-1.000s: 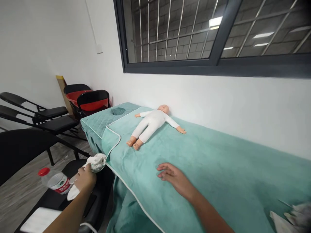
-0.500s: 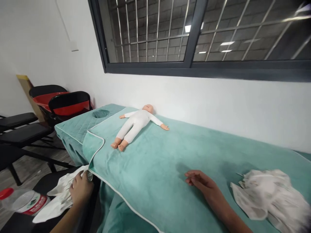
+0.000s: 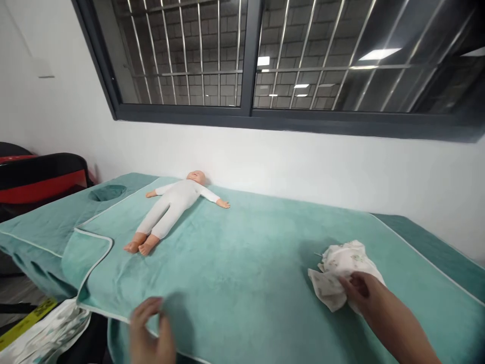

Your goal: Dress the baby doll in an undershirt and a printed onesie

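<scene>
On the green cover lies a crumpled white cloth [image 3: 354,258] with a small faint print and a thin string sticking out at its left. My right hand [image 3: 369,293] is on its near side, thumb and fingers pinching a fold. Low in the view, my left hand [image 3: 151,333] hovers over the front edge of the cover, fingers curved and apart, nothing in them. A baby doll [image 3: 172,207] in a white bodysuit lies on its back further off, arms spread, bare feet towards me.
The green cover [image 3: 242,263] lies over a padded bed [image 3: 34,222] with a face hole [image 3: 108,192]. At lower left are white patterned fabric [image 3: 56,331] and a yellow strip [image 3: 28,323]. Red-and-black chairs [image 3: 45,184] stand left; a wall and barred window [image 3: 246,116] rise behind.
The view has swung right. My left hand has left the white fabric on the chair and come over the bed. My right hand has moved right and taken hold of the crumpled cloth.
</scene>
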A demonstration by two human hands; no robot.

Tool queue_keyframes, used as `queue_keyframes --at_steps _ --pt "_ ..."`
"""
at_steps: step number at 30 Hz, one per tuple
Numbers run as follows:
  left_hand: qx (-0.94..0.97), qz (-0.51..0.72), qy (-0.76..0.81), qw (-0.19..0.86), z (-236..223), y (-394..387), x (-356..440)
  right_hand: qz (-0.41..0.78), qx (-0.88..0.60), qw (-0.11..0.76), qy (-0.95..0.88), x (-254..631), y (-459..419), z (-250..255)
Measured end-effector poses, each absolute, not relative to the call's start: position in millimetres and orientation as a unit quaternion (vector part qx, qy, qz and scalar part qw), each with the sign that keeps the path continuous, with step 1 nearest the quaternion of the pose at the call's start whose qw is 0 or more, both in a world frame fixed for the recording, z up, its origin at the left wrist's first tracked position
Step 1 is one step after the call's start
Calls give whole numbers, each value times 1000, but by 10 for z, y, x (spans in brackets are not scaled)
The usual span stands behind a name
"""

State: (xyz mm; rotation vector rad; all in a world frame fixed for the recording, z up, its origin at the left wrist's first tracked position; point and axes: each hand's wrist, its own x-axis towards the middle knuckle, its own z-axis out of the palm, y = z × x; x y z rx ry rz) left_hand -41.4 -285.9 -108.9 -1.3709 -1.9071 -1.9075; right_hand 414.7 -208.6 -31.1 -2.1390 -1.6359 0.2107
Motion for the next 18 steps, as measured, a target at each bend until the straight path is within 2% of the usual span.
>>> queue_keyframes --at_steps 2,5,7,10,13,16,18 --pt "-567 -630 -531 -15 -1009 -2479 -8 34 -791 153 -591 3977 -1977 -138" --pt "-624 -578 -469 -239 -786 -1971 577 -17 -778 118 -617 3751 -1785 47" --pt "-581 -542 -447 -411 -641 -1712 890 -25 -769 146 -621 3634 -1656 111" --pt "-469 -520 -373 -609 -535 -1442 1182 -3 -723 280 -632 3383 -1508 130" --pt "-379 -546 -307 -681 -551 -1306 1246 83 -586 376 -713 2960 -1493 52" --pt "-324 -547 -287 -717 -594 -1274 1156 188 -429 329 -820 2536 -1618 -90" --pt "-307 -531 -288 -736 -615 -1272 1079 228 -385 284 -848 2384 -1721 -179"
